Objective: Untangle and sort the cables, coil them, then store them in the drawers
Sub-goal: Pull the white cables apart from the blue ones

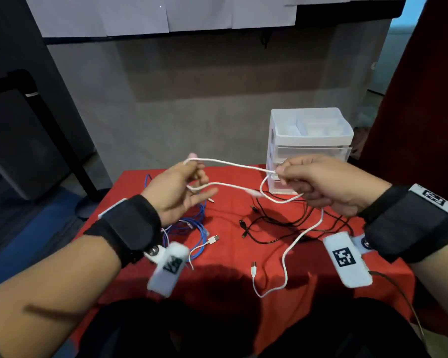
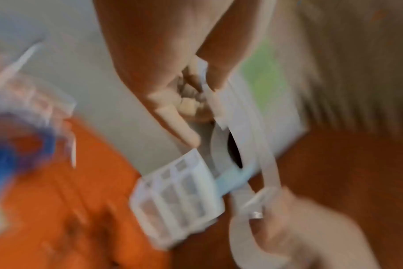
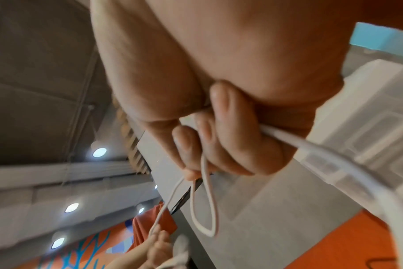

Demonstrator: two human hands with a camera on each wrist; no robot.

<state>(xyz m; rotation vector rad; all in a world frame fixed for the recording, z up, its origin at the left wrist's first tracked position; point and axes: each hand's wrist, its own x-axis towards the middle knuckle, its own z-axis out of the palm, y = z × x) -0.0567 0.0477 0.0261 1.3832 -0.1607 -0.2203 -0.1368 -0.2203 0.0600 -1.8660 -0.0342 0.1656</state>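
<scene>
A white cable (image 1: 243, 166) is stretched in the air between both hands above the red table. My left hand (image 1: 194, 171), palm up, pinches one looped end, its other fingers spread. My right hand (image 1: 282, 174) grips the other side of the loop in a fist, in front of the white drawer unit (image 1: 311, 140). The cable's tail hangs from that fist to the cloth and ends in a USB plug (image 1: 254, 268). In the right wrist view curled fingers (image 3: 230, 138) clamp the white cable (image 3: 299, 143). The left wrist view is blurred, showing the left hand's fingers (image 2: 173, 109).
A blue cable (image 1: 192, 224) lies coiled loosely under my left wrist, with another white plug (image 1: 212, 240) beside it. Black cables (image 1: 244, 225) sprawl over the red tablecloth (image 1: 228, 254) below my right hand. A dark stand stands off the table's left.
</scene>
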